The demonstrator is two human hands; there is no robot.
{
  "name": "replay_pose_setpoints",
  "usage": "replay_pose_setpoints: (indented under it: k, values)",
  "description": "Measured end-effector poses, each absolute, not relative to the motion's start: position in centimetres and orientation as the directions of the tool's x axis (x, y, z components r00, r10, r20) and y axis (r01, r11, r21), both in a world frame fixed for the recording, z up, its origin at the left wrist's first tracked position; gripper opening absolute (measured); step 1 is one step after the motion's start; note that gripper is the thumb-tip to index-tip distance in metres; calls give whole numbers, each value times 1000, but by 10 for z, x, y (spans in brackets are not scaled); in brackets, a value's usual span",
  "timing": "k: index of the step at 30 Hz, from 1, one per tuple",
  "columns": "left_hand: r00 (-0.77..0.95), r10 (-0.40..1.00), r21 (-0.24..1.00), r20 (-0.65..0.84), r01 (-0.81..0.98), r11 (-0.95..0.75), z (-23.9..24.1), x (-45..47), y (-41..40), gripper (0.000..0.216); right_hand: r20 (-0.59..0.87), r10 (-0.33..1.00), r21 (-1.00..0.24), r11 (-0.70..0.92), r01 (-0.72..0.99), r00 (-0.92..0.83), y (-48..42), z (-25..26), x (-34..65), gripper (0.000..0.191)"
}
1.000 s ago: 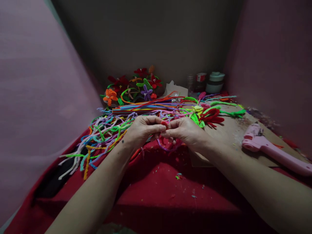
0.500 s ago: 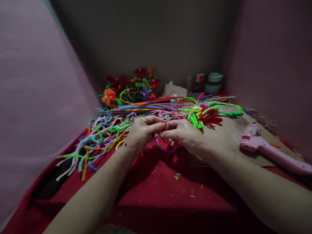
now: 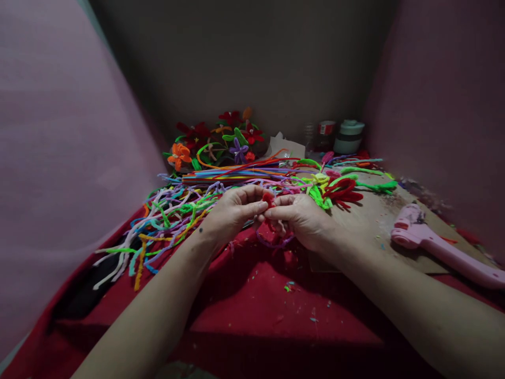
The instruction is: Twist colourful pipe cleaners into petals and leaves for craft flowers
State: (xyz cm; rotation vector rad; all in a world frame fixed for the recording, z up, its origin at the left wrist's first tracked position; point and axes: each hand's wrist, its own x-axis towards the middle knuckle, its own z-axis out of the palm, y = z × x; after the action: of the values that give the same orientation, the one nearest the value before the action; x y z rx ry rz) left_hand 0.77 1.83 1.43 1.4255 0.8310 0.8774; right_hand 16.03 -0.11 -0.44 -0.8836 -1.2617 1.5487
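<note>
My left hand [image 3: 241, 207] and my right hand [image 3: 298, 215] meet over the front of the red cloth. Between their fingertips is a small piece of red pipe cleaner [image 3: 269, 199], pinched from both sides; part of it hides behind the fingers. A purple pipe cleaner [image 3: 272, 244] curves just below the hands. Left of my left hand spreads a heap of loose, many-coloured pipe cleaners [image 3: 169, 221]. Beyond my right hand lie red pipe cleaner loops [image 3: 344, 192] with bright green ones beside them.
A pink glue gun [image 3: 437, 243] rests on a brown board [image 3: 366, 231] at the right. Finished pipe cleaner flowers [image 3: 236, 139] stand at the back, behind a bundle of straight stems [image 3: 236, 175]. A teal-lidded jar [image 3: 350, 137] stands back right. Scraps dot the red cloth [image 3: 256, 310].
The red piece now shows higher above the fingertips, and the fingers have shifted slightly around it. The whole view has moved a little.
</note>
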Motion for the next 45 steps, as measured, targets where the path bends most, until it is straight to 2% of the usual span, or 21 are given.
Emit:
replay_pose_setpoints:
  k: [8, 14, 19, 26, 34, 41, 45]
  values:
    - [560, 824, 978, 79, 119, -174, 21, 7, 15, 29, 41, 924, -984, -29, -178, -380, -1, -5, 162, 5]
    - [476, 874, 981, 96, 103, -164, 19, 4, 18, 13, 31, 953, -995, 2, -97, -301, 0, -3, 164, 13]
    - [433, 900, 990, 53, 94, -104, 17, 4, 20, 14, 70, 966, -997, 59, -51, -249, 2, -6, 164, 9]
    - [355, 929, 982, 103, 115, -152, 17, 8, 16, 14, 62, 965, -996, 78, 51, -256, 1, -4, 164, 23]
    - [365, 923, 944, 122, 244, -222, 18, 11, 13, 16, 94, 946, -980, 144, 141, -310, 4, -6, 166, 19]
    - [316, 924, 916, 215, 262, -303, 16, 15, 10, 16, 72, 935, -996, 82, 15, -348, 3, -2, 165, 27]
    - [329, 865, 787, 378, 379, -488, 11, 15, 9, 14, 77, 926, -997, 63, -50, -370, 3, -4, 165, 19]
